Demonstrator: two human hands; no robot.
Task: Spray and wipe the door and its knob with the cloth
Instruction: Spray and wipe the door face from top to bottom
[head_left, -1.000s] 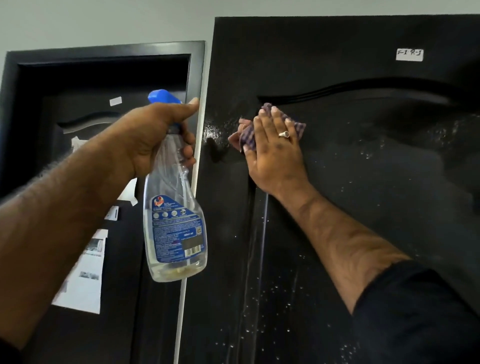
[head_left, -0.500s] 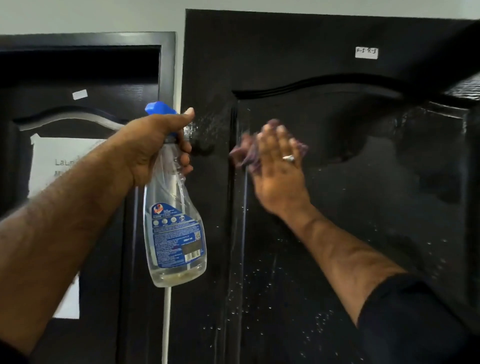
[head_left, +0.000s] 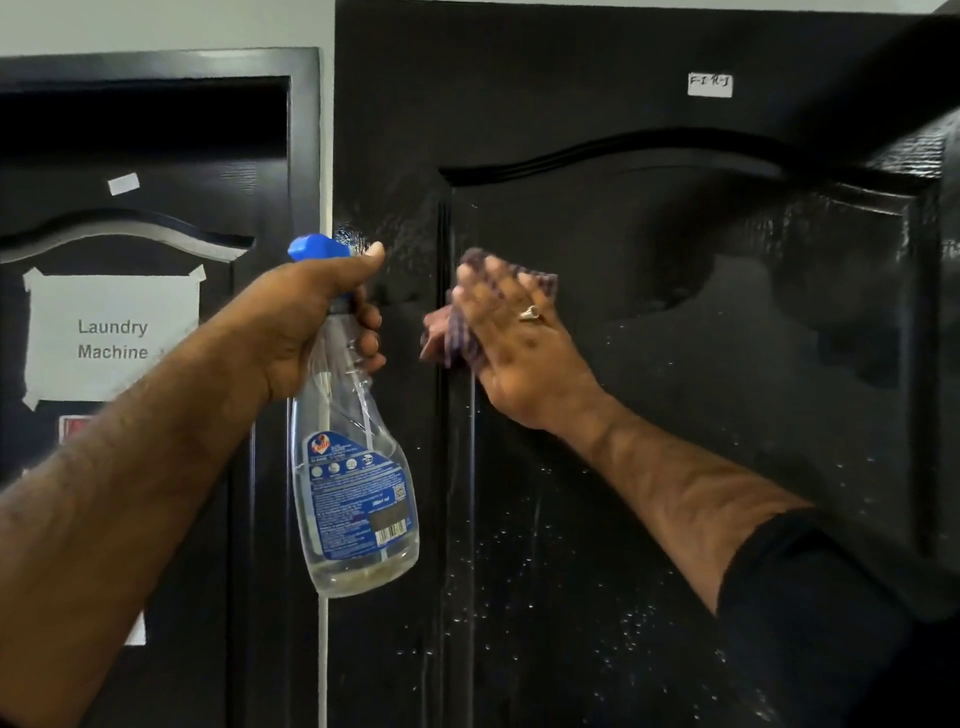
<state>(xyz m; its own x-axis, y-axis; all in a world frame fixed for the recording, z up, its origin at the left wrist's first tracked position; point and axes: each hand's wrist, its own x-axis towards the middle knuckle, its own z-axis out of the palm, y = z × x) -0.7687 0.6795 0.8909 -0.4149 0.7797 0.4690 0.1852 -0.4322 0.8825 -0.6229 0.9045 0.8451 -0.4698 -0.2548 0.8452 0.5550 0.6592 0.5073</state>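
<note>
A black panelled door (head_left: 649, 415) fills the centre and right, speckled with spray droplets, with a wet streak running down below the cloth. My right hand (head_left: 519, 343) presses a purple checked cloth (head_left: 462, 332) flat against the upper left of the door's raised panel. My left hand (head_left: 306, 322) grips the neck of a clear spray bottle (head_left: 358, 493) with a blue nozzle and blue label, held upright just left of the door's edge. No door knob is in view.
A second black door (head_left: 156, 208) in its frame stands on the left, carrying a taped paper sign (head_left: 111, 338) reading "Laundry Machine". A small white label (head_left: 709, 85) sits high on the wet door. Pale wall shows above.
My right hand and the cloth slid down the panel's left edge. The view shifted right and down, revealing the laundry sign. The bottle stays raised in my left hand.
</note>
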